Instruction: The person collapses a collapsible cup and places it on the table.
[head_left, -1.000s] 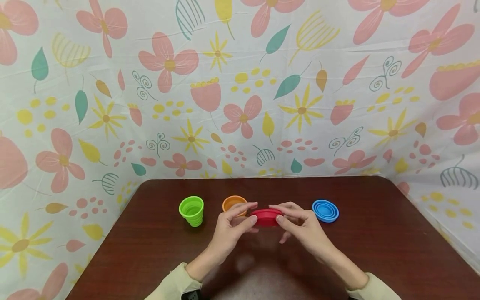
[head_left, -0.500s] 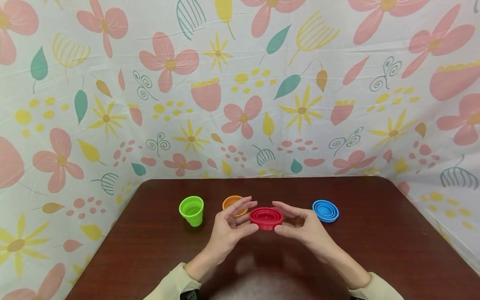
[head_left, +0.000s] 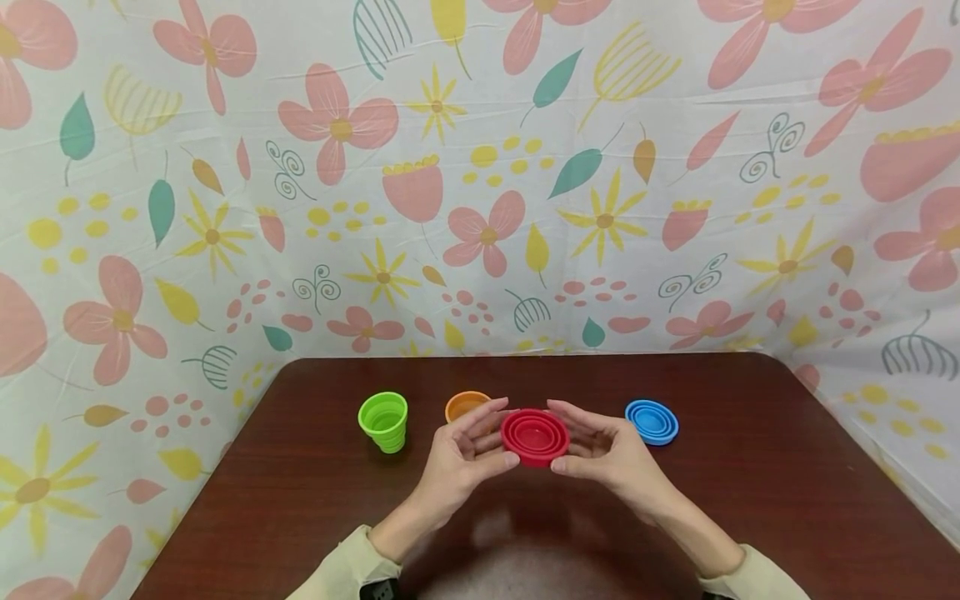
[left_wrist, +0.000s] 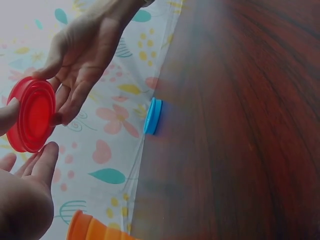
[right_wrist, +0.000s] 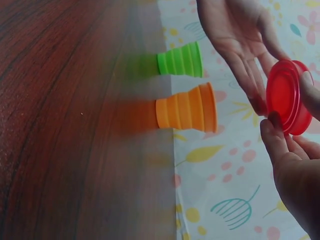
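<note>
A red collapsible cup (head_left: 536, 435), folded flat into rings, is held above the table between both hands, its ringed face tilted toward the head camera. My left hand (head_left: 457, 462) grips its left edge, thumb at the near side and fingers behind. On the opposite edge, my right hand (head_left: 611, 457) pinches it in the same way. Behind the left fingers stands an orange collapsible cup (head_left: 465, 404), partly hidden in the head view but seen extended in the right wrist view. To its left is an extended green collapsible cup (head_left: 384, 421).
A blue collapsible cup (head_left: 651, 422) lies folded flat on the dark wooden table (head_left: 750, 467), right of the right hand. A floral cloth (head_left: 480, 208) hangs behind the table's back edge.
The red cup has tilted from nearly edge-on to show its ringed inside. Both hands have turned with it, fingers spreading a little, and stay in about the same place.
</note>
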